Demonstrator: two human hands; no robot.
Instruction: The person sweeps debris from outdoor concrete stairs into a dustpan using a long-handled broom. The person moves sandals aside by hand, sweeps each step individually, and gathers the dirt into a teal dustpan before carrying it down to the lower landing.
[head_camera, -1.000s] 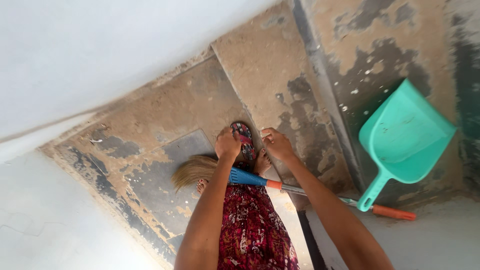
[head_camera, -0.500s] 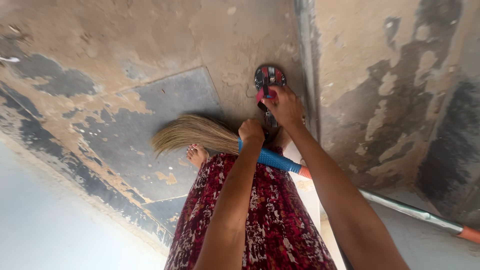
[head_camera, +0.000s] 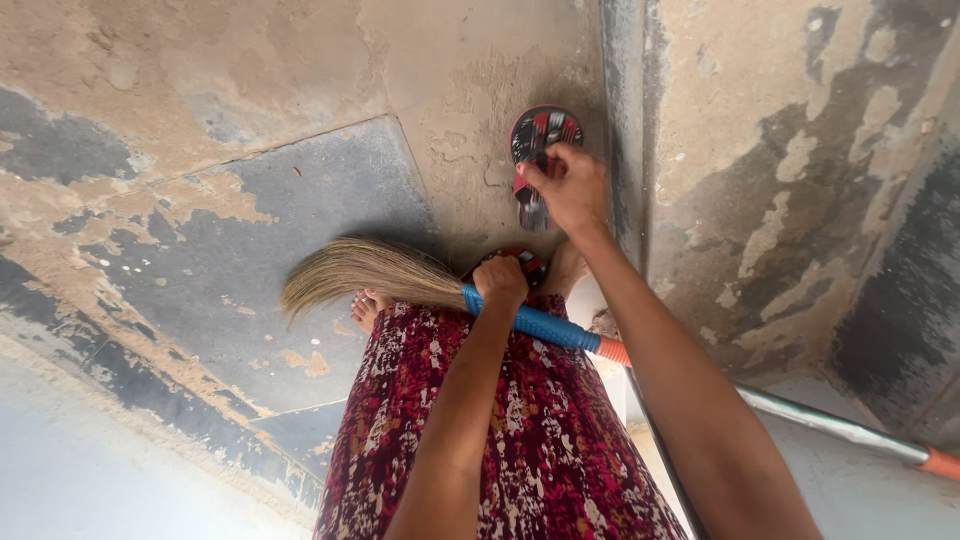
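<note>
The patterned sandal (head_camera: 540, 150) is lifted off the floor, far of centre, close beside the grey vertical strip of the wall. The right hand (head_camera: 568, 186) pinches it by its red strap, fingers closed on the strap. A second sandal (head_camera: 525, 262) lies just near of it, partly hidden by the left hand (head_camera: 500, 280). That hand is fisted at the blue handle of the broom (head_camera: 540, 325); whether it actually clasps the handle cannot be told. The straw bristles fan left over the worn, patchy floor (head_camera: 250, 230). A bare foot (head_camera: 368, 305) shows below the bristles, beside the red floral dress (head_camera: 520, 440).
</note>
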